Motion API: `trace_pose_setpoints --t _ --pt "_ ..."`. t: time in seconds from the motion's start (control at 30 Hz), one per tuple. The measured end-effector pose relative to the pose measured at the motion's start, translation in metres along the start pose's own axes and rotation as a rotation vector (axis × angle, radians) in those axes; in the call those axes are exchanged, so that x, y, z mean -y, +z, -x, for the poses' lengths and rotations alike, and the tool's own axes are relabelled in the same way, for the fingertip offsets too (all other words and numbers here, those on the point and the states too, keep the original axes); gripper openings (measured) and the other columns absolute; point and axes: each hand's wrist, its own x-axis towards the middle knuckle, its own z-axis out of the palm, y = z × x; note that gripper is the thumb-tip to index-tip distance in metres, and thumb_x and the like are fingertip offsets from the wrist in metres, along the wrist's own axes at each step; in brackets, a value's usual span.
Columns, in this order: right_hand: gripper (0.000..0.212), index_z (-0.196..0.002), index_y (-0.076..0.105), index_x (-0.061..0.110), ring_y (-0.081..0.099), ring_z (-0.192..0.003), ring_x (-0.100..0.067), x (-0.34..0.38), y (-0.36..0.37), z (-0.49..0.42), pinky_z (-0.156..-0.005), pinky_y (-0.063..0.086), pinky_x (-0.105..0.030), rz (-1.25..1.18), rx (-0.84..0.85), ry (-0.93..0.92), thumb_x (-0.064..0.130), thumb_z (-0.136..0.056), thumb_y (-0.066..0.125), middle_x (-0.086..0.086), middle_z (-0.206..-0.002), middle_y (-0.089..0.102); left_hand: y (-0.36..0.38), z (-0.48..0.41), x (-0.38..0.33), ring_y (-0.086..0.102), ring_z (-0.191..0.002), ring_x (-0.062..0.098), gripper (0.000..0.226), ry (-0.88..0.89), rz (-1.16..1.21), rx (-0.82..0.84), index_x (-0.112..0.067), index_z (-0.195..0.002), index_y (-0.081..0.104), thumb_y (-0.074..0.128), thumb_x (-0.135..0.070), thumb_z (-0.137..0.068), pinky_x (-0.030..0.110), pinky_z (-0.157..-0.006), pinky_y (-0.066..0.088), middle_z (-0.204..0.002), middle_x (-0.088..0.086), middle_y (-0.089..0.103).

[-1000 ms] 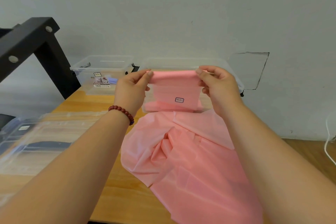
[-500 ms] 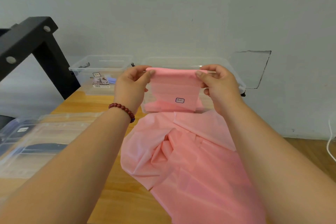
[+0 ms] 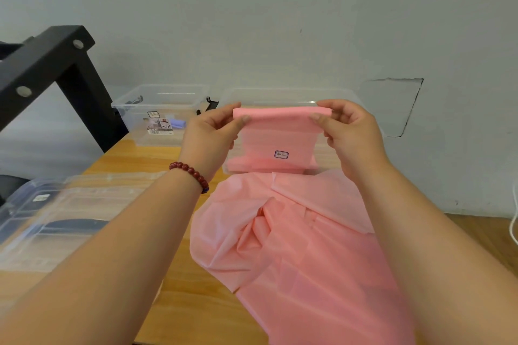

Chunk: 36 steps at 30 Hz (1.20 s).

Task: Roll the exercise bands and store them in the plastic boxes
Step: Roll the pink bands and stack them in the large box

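From the head view, the person is pinching the top edge of the pink exercise band with both hands. The left hand is gripping the left corner between thumb and fingers, and the right hand is doing the same at the right corner. They are holding that edge taut just above the near rim of the large clear plastic box. The edge is looking folded over into a first thin turn, though I cannot tell how many turns are in it. The rest of the band is hanging down at the box's front wall and lying crumpled on the wooden table in front of the box. That loose heap is what is worrying me. With creases and a flap folded across it, the roll is likely going to come out lopsided or cone off to one side unless both hands are turning evenly. The thin, slick-looking material is also liable to slip out of a pinch and spring open. A smaller clear box is sitting left of the big box, and the trailing tail could be catching on the big box's rim.
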Motion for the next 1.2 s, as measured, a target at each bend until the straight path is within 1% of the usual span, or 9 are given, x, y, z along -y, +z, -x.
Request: trace_pose_setpoints --t 0.17,0.33,0.5,0.7,0.83,0.9,1.0,1.13,1.2 --pt "0.024 -0.105 0.063 0.019 0.054 -0.061 0.007 -0.002 0.002 -0.001 -0.055 0.039 -0.008 0.019 0.014 0.011 0.012 -0.084 0.073 0.005 -0.084 0.061 0.0 0.001 0.001 0.048 -0.054 -0.004 0.037 0.083 -0.134 0.028 -0.017 -0.133 0.059 0.058 -0.022 -0.096 0.01 -0.061 0.045 -0.075 -0.009 0.058" --pt "0.011 -0.09 0.066 0.02 0.047 -0.054 0.006 0.0 0.002 -0.001 -0.053 0.037 -0.009 0.072 -0.015 -0.013 0.017 -0.083 0.074 0.012 -0.07 0.055 -0.001 0.002 -0.001 0.05 -0.065 0.003 0.044 0.066 -0.073 0.044 -0.02 -0.136 0.053 0.062 -0.015 -0.093 0.012 -0.063 0.048 -0.08 -0.007 0.054" --pt "0.009 -0.086 0.065 0.017 0.048 -0.054 0.007 0.006 0.002 0.001 -0.052 0.036 -0.008 0.088 -0.007 -0.037 0.016 -0.084 0.073 0.008 -0.072 0.057 -0.004 0.004 -0.004 0.055 -0.059 -0.003 0.015 0.033 -0.041 -0.005 -0.024 -0.103 0.06 0.065 -0.017 -0.091 0.014 -0.058 0.046 -0.074 -0.007 0.061" --pt "0.011 -0.084 0.063 0.029 0.038 -0.054 -0.004 0.006 0.003 0.002 -0.054 0.033 -0.017 0.135 0.007 -0.086 0.021 -0.089 0.068 -0.001 -0.065 0.04 -0.002 0.004 -0.007 0.05 -0.057 0.006 0.007 0.006 -0.063 -0.065 -0.023 -0.097 0.066 0.065 -0.027 -0.091 0.019 -0.056 0.043 -0.075 -0.004 0.058" --pt "0.014 -0.079 0.066 0.028 0.044 -0.053 0.003 0.011 0.003 0.004 -0.055 0.036 -0.011 0.116 -0.002 -0.082 0.022 -0.091 0.066 0.01 -0.063 0.052 0.001 0.004 -0.006 0.047 -0.048 -0.002 0.017 -0.022 -0.036 -0.085 -0.014 -0.103 0.07 0.062 -0.025 -0.093 0.017 -0.056 0.039 -0.059 -0.015 0.055" --pt "0.006 -0.086 0.068 0.027 0.046 -0.056 0.003 0.012 0.0 0.005 -0.055 0.036 -0.009 0.076 0.036 -0.039 0.021 -0.089 0.068 0.008 -0.07 0.052 0.004 0.005 -0.006 0.046 -0.047 0.0 0.019 -0.038 -0.015 -0.103 -0.014 -0.107 0.071 0.062 -0.025 -0.094 0.015 -0.052 0.038 -0.056 -0.015 0.053" --pt "0.02 -0.105 0.068 0.017 0.051 -0.058 0.007 0.01 -0.004 0.007 -0.054 0.037 -0.006 0.043 0.081 -0.002 0.01 -0.086 0.069 0.007 -0.077 0.056 0.007 0.009 -0.007 0.046 -0.051 0.003 0.025 -0.04 0.014 -0.1 -0.018 -0.117 0.068 0.062 -0.026 -0.093 0.011 -0.05 0.039 -0.062 -0.009 0.054" --pt "0.023 -0.108 0.066 0.015 0.053 -0.061 0.008 0.009 -0.007 0.009 -0.057 0.039 -0.004 0.049 0.079 -0.015 0.008 -0.086 0.069 0.004 -0.084 0.06 0.013 0.014 -0.007 0.048 -0.059 -0.002 0.041 0.001 -0.004 -0.058 -0.018 -0.13 0.06 0.068 -0.023 -0.09 0.019 -0.076 0.046 -0.08 -0.011 0.058" --pt "0.023 -0.108 0.065 0.015 0.054 -0.063 0.009 0.009 -0.008 0.01 -0.059 0.039 -0.004 0.049 0.087 -0.023 0.008 -0.087 0.069 0.003 -0.087 0.061 0.015 0.013 -0.004 0.047 -0.06 0.003 0.043 -0.019 0.0 -0.065 -0.02 -0.133 0.058 0.066 -0.024 -0.091 0.024 -0.076 0.046 -0.077 -0.013 0.057"
